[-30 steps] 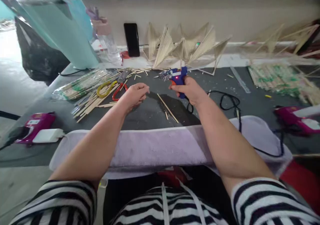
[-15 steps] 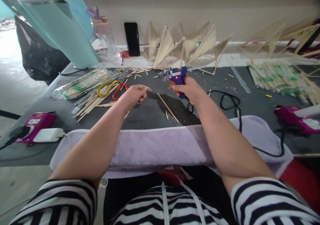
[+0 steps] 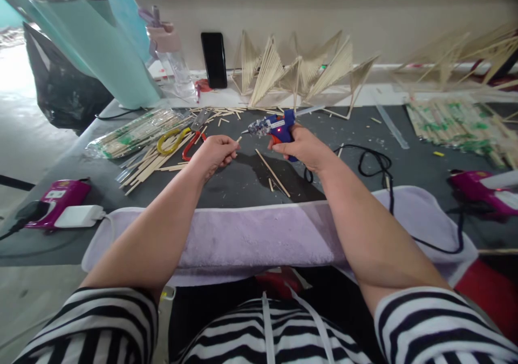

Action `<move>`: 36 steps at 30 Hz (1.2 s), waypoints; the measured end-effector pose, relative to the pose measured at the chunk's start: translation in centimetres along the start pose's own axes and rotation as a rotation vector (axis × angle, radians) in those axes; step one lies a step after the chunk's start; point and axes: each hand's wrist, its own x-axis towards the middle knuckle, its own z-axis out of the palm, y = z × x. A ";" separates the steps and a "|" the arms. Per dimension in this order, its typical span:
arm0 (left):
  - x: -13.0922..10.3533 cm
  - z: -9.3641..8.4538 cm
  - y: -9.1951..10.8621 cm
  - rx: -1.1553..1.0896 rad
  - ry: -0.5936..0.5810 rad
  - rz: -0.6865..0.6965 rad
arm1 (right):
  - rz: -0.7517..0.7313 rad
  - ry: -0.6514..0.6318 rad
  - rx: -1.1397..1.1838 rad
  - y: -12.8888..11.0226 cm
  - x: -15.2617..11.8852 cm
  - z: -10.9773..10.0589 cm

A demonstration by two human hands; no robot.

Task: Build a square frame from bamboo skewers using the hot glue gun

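Note:
My left hand point(image 3: 216, 156) is closed in a pinch on a thin wooden stick point(image 3: 239, 139), whose tip pokes out past the fingertips. My right hand point(image 3: 303, 147) grips a blue hot glue gun point(image 3: 279, 126) with a small red light on its side. The gun's nozzle points left, close to the stick's end; whether they touch I cannot tell. Below the gun, a longer wooden stick point(image 3: 272, 173) lies on the dark table point(image 3: 243, 191), with short pieces point(image 3: 271, 184) beside it.
Scissors point(image 3: 174, 141) rest on loose sticks point(image 3: 149, 172) at left, near bagged sticks point(image 3: 133, 132). Zigzag stick frames point(image 3: 267, 75) stand at the back beside a phone point(image 3: 214, 60). The glue gun's black cord point(image 3: 376, 159) loops at right. A lilac towel point(image 3: 259, 237) covers the front edge.
The glue gun in my right hand has moved left and slightly down, toward the left hand. The stick's tip now shows above my left fingertips.

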 end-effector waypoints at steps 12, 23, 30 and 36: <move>-0.1 -0.1 0.0 0.053 0.023 -0.006 | 0.019 0.006 -0.034 0.3 0.2 0.3; 0.0 0.0 -0.2 0.040 0.032 -0.005 | 0.034 0.003 -0.062 0.0 0.0 0.2; 0.2 -0.1 -0.4 0.059 0.030 0.008 | 0.022 0.016 -0.058 0.5 0.2 0.1; 0.3 -0.1 -0.5 0.056 0.029 0.018 | 0.027 0.021 -0.052 0.6 0.3 0.1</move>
